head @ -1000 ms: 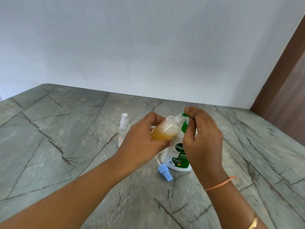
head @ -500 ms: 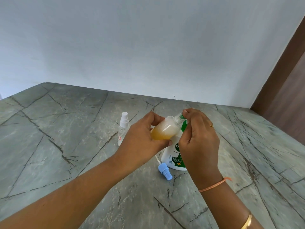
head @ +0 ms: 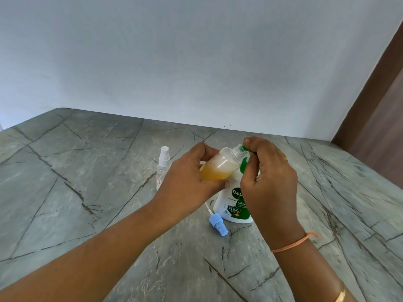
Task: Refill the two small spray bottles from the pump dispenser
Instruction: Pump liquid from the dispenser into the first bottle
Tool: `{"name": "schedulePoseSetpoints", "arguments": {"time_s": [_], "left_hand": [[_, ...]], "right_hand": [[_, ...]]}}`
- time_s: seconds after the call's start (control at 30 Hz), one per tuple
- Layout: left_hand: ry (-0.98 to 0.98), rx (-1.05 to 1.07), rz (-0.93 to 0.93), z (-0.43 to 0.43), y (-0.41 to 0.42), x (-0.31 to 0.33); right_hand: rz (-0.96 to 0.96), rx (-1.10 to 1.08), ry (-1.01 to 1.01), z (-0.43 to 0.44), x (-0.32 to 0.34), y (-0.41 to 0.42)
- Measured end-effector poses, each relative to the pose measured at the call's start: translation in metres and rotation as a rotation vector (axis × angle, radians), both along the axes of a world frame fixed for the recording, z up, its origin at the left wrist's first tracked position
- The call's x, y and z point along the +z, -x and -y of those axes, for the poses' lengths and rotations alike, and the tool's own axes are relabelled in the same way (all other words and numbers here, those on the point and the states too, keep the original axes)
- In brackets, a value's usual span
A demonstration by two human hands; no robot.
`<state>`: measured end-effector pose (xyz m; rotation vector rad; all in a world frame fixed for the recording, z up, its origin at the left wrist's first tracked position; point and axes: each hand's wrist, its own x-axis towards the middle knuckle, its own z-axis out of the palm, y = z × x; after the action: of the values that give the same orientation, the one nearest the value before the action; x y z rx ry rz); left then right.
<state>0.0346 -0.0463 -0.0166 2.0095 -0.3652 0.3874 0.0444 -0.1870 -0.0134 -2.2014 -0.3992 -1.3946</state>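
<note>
My left hand [head: 185,184] grips a small clear spray bottle [head: 220,165], uncapped, tilted with its open neck up to the right and partly filled with amber liquid. Its neck meets the green nozzle of the pump dispenser [head: 234,205], a white bottle with a green label standing on the table. My right hand [head: 268,182] curls over the green pump head, hiding most of it. The bottle's blue spray cap [head: 218,227] with its dip tube lies on the table in front of the dispenser. A second small clear spray bottle [head: 162,168] with a white cap stands upright to the left.
Everything sits on a grey marble-patterned table [head: 87,192] against a pale wall [head: 196,62]. A brown wooden panel [head: 379,105] rises at the far right.
My right hand has shifted slightly on the pump head. The tilted bottle stays at the nozzle, and the amber liquid level looks about the same.
</note>
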Motion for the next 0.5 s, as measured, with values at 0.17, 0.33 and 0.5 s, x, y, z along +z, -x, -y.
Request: {"name": "schedulePoseSetpoints", "arguments": {"time_s": [0.17, 0.33, 0.5], "left_hand": [[-0.021, 0.005, 0.001, 0.000, 0.001, -0.001], [-0.008, 0.001, -0.003, -0.001, 0.002, -0.001], [0.011, 0.007, 0.001, -0.002, 0.005, 0.001]], "right_hand": [[0.090, -0.007, 0.003, -0.004, -0.010, -0.004], [0.085, -0.015, 0.017, -0.005, -0.012, -0.004], [-0.005, 0.011, 0.025, -0.002, 0.003, 0.002]]}}
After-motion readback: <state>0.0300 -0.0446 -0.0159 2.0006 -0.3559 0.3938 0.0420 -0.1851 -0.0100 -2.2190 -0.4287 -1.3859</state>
